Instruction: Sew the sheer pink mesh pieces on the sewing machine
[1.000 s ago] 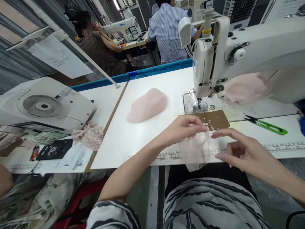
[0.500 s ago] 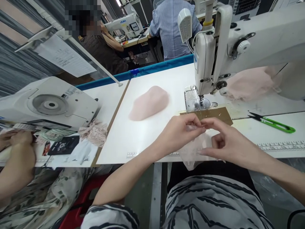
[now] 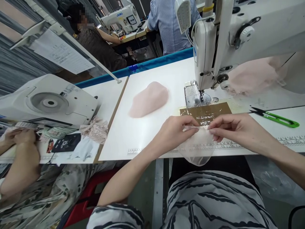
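A small sheer pale-pink fabric piece (image 3: 198, 147) hangs over the front edge of the white sewing table (image 3: 147, 133). My left hand (image 3: 176, 128) pinches its top edge at the left, fingers closed. My right hand (image 3: 232, 127) pinches the same edge at the right, fingers closed too. Both hands sit just in front of a brown taped patch (image 3: 205, 113) below the needle of the white sewing machine (image 3: 228, 41).
A mound of pink fabric (image 3: 149, 99) lies at mid-table, and more pink fabric (image 3: 254, 76) sits under the machine arm. Green thread snips (image 3: 276, 117) lie at the right. A second machine (image 3: 47, 101) and a neighbour's hands (image 3: 21, 140) are at the left. Other workers sit behind.
My right hand has come in from an open reach and closed on the fabric's top edge. Both hands have lifted the piece slightly toward the brown patch.
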